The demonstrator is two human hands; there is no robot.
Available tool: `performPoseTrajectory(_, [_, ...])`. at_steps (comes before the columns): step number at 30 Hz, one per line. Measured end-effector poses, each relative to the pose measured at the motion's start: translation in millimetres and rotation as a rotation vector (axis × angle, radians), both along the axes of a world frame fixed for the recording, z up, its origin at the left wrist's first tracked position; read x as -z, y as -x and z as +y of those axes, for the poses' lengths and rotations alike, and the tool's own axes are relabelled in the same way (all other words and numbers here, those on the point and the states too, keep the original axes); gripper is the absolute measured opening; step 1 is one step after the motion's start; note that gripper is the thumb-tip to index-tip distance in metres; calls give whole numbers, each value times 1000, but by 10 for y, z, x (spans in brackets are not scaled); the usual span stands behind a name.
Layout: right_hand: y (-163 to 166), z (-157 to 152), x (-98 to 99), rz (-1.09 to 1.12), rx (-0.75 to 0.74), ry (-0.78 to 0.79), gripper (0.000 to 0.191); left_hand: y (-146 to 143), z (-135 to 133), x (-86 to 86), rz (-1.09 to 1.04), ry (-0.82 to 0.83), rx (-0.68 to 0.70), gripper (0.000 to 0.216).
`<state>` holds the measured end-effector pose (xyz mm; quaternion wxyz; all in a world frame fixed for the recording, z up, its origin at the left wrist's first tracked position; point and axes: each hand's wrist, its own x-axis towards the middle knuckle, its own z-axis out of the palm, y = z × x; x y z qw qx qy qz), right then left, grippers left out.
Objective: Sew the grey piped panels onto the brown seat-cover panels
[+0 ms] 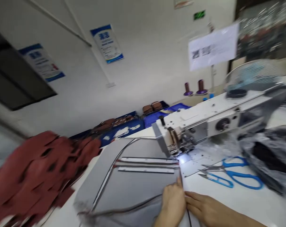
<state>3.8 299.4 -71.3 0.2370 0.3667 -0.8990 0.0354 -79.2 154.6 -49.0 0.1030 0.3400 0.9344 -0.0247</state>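
Note:
A large grey sewn panel (143, 186) with dark edging and two white strips (145, 170) lies under the head of a white sewing machine (195, 116). Its right edge runs down from the lit needle area. My left hand (172, 200) is closed on that edge, the thumb pointing toward the needle. Just to the right, my right hand (202, 206) meets the same edge with its fingers pressed together; its fingertips are partly hidden. Blue-handled scissors (237, 173) and small blue thread snips (216, 179) lie on the white table right of the panel.
Overlapping reddish-brown pieces (38, 170) are heaped at the left. Blue trays (124, 129) with brown parts stand along the wall. Two thread spools (201, 87) and a fan (252, 74) are behind the machine. Clear plastic with dark material (268, 154) lies at the right.

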Motion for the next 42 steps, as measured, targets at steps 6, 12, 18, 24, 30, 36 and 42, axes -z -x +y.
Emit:
performPoseTrajectory(6, [-30, -117, 485, 211, 83, 70, 25, -108, 217, 218, -52, 66, 29, 57])
performPoseTrajectory(12, [64, -67, 484, 225, 22, 46, 25, -69, 217, 348, -46, 104, 38, 51])
performPoseTrajectory(18, [86, -19, 667, 142, -36, 77, 28, -23, 290, 337, -128, 124, -3, 53])
performPoseTrajectory(24, [186, 28, 576, 120, 23, 180, 32, 103, 392, 240, -223, 130, -42, 63])
performPoseTrajectory(30, [398, 66, 351, 138, 41, 161, 35, 319, 470, 283, -226, 65, -120, 53])
performPoseTrajectory(36, [533, 90, 481, 68, 25, 169, 43, 486, 463, 477, -168, 16, -132, 45])
performPoseTrajectory(42, [631, 131, 686, 57, 33, 261, 37, 611, 591, 448, -93, -8, -233, 37])
